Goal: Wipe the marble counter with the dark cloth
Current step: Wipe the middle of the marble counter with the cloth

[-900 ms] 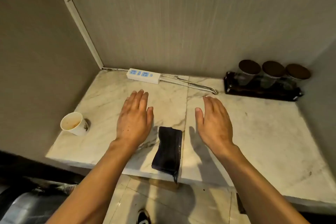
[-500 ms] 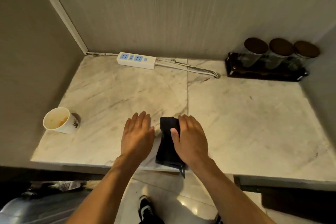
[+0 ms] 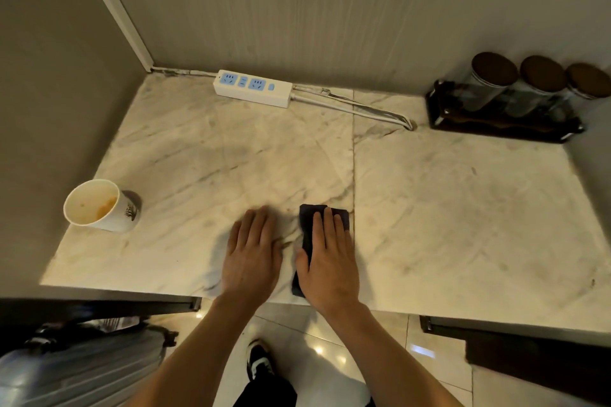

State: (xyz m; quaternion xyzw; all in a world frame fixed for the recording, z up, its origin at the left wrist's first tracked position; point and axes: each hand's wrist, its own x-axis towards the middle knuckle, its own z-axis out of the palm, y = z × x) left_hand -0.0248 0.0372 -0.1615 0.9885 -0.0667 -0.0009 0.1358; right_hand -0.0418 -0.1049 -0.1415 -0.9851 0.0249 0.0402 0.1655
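Note:
The folded dark cloth (image 3: 307, 223) lies on the white marble counter (image 3: 446, 208) near its front edge, just left of the seam between the two slabs. My right hand (image 3: 327, 261) lies flat on top of the cloth, fingers straight, covering most of it; only the far end and left edge show. Beside it, my left hand (image 3: 253, 261) rests flat on the bare marble, a little to the left of the cloth, holding nothing.
A used paper cup (image 3: 99, 206) stands at the counter's left edge. A white power strip (image 3: 253, 87) with its cable lies along the back wall. A dark tray (image 3: 502, 124) with three lidded jars sits at the back right. Walls close in on three sides.
My right hand came in from the right and settled flat on the cloth. My left hand drew back toward the front edge beside it. The cloth has stayed in place.

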